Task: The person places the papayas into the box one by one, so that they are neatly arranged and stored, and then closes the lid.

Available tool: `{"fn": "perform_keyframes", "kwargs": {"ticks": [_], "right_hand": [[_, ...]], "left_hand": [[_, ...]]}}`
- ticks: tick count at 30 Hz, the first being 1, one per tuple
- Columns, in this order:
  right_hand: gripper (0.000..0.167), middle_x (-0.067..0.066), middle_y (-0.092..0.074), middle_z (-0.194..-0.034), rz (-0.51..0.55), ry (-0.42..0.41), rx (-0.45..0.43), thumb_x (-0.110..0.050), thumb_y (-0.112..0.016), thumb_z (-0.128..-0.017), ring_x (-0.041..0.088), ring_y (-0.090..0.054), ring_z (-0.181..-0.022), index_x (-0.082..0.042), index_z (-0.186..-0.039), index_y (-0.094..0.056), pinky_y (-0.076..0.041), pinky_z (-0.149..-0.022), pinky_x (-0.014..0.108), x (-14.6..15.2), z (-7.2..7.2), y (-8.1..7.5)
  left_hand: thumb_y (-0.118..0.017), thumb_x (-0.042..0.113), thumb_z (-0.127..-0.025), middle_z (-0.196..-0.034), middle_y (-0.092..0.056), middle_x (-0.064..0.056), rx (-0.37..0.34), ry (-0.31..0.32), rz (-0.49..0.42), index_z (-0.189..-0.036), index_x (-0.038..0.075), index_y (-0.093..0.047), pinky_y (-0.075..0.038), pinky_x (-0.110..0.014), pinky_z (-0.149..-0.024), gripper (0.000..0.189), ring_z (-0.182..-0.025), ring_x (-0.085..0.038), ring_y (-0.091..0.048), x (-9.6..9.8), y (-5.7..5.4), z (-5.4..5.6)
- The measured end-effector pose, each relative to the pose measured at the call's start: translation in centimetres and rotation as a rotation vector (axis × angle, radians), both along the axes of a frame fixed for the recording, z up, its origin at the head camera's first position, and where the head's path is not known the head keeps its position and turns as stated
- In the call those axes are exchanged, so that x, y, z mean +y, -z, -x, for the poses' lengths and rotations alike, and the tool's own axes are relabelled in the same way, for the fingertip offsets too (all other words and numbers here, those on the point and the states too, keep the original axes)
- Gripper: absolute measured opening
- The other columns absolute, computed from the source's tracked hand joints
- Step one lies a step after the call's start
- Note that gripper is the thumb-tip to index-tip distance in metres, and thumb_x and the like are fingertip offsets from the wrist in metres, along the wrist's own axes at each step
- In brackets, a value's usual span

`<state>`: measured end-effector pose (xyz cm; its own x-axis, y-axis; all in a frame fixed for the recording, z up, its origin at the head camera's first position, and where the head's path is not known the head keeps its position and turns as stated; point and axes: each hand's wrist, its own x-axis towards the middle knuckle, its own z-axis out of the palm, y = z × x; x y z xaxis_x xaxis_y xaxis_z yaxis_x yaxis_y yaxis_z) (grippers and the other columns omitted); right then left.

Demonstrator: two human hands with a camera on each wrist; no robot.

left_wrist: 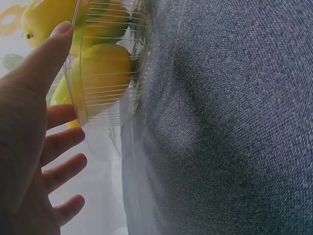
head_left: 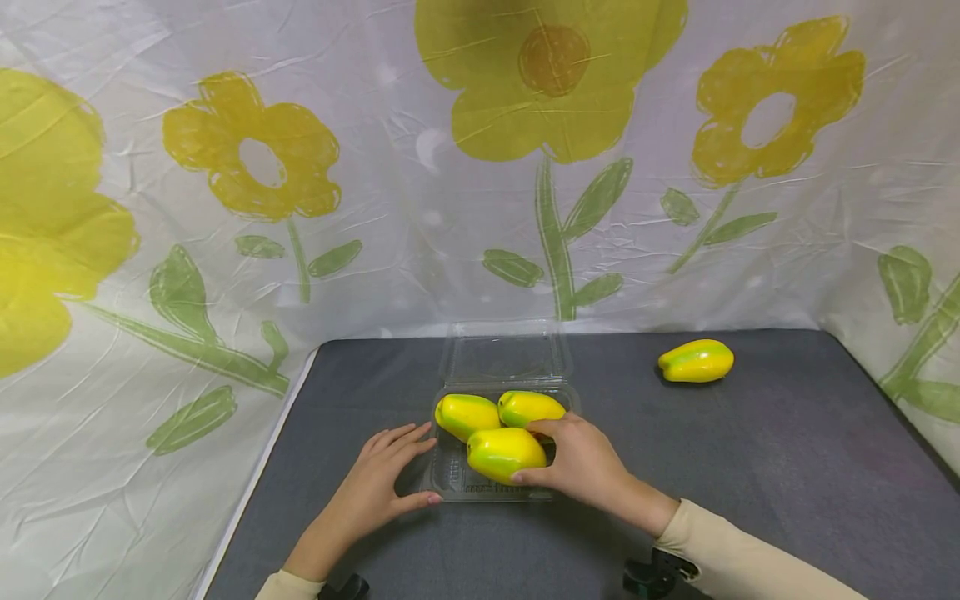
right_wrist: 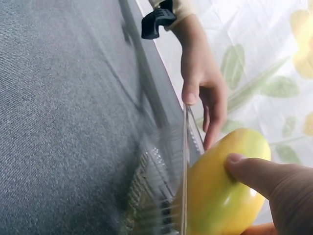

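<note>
A clear plastic clamshell box (head_left: 491,492) lies on the table with its lid (head_left: 506,354) folded back. Two yellow-green papayas, one at left (head_left: 463,416) and one at right (head_left: 529,407), sit side by side in its rear part. My right hand (head_left: 588,462) grips a third papaya (head_left: 504,454) at its right end, thumb on the near side, over the front part of the box. At the box's left side is my left hand (head_left: 382,479), fingers spread and fairly straight, thumb tip (left_wrist: 61,29) right at the rim.
Another papaya (head_left: 696,361) lies alone at the back right of the dark grey table (head_left: 750,467). A white cloth with yellow flowers (head_left: 405,250) hangs behind and along the sides. Black straps (head_left: 651,577) show at the wrists.
</note>
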<state>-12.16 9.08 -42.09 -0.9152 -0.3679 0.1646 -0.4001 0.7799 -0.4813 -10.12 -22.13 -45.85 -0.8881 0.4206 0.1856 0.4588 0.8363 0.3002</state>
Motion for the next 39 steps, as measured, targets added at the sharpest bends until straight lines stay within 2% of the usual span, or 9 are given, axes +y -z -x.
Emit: {"fn": "perform_keyframes", "kwargs": {"ticks": [10, 29, 39], "right_hand": [[0.062, -0.004, -0.075, -0.103, 0.022, 0.003, 0.011, -0.055, -0.088, -0.062, 0.015, -0.064, -0.091, -0.019, -0.111, -0.075, -0.054, -0.073, 0.033, -0.9, 0.0, 0.8], [0.066, -0.007, -0.075, -0.096, -0.001, -0.005, 0.140, -0.062, -0.085, -0.060, 0.009, -0.059, -0.080, -0.019, -0.108, -0.075, -0.049, -0.064, 0.024, -2.6, -0.1, 1.7], [0.071, -0.002, -0.076, -0.101, -0.011, -0.026, 0.159, -0.063, -0.084, -0.062, 0.013, -0.064, -0.081, -0.014, -0.113, -0.074, -0.056, -0.068, 0.031, -3.5, -0.1, 2.1]], "left_hand": [[-0.074, 0.063, -0.075, -0.155, -0.046, 0.002, -0.004, 0.000, 0.005, -0.139, 0.020, -0.058, -0.031, -0.062, -0.116, 0.079, -0.142, -0.029, -0.044, 0.0, 0.1, 0.0], [-0.076, 0.060, -0.075, -0.154, -0.047, 0.002, -0.002, -0.003, -0.006, -0.140, 0.019, -0.058, -0.032, -0.063, -0.115, 0.079, -0.141, -0.030, -0.045, 0.1, 0.0, 0.1], [-0.075, 0.063, -0.074, -0.154, -0.047, 0.004, -0.020, -0.019, -0.008, -0.141, 0.017, -0.056, -0.032, -0.061, -0.117, 0.084, -0.142, -0.028, -0.044, 0.1, 0.1, 0.1]]}}
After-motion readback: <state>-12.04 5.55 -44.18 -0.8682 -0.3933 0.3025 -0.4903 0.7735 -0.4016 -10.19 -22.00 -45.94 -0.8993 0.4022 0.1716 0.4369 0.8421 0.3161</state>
